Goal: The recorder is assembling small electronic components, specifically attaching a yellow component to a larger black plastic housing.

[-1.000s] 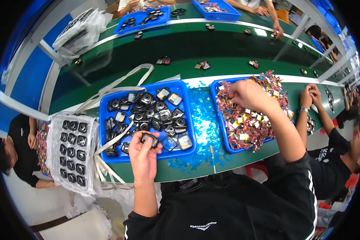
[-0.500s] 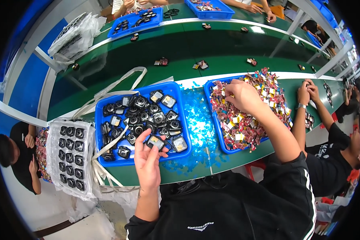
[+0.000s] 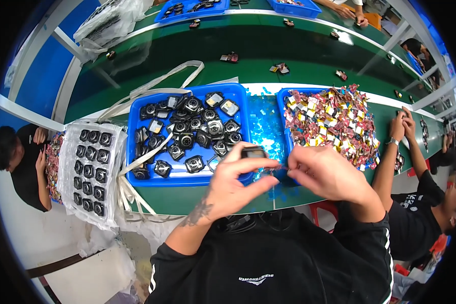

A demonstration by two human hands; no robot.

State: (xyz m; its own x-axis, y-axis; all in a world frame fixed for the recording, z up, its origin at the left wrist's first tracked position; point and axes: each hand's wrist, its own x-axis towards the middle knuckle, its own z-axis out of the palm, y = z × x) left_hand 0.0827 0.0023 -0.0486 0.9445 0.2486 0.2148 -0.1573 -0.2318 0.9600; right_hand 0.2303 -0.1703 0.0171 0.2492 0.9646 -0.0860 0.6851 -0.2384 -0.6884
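My left hand [image 3: 228, 185] is closed on a black watch case [image 3: 253, 152], held between thumb and fingers above the gap between two blue trays. Close beside it, my right hand [image 3: 329, 173] is pinched; a thin bit shows at its fingertips, too small to name. The left blue tray [image 3: 187, 180] holds many black watch cases, some with round backs up, others showing pale rectangular parts inside. Heaped in the right blue tray [image 3: 280, 114] are small red, white and yellow electronic parts [image 3: 329, 121].
Blue film scraps [image 3: 263, 119] lie between the trays. White straps [image 3: 162, 91] trail over the left tray. A clear-wrapped tray of watch cases [image 3: 93, 172] stands at left. Beyond runs a green conveyor [image 3: 187, 61] carrying small assemblies. Co-workers sit at both sides and opposite.
My right hand has come from the parts heap toward my left hand. My left hand has moved right and up with the watch case, out of the left tray's area. The view has shifted slightly.
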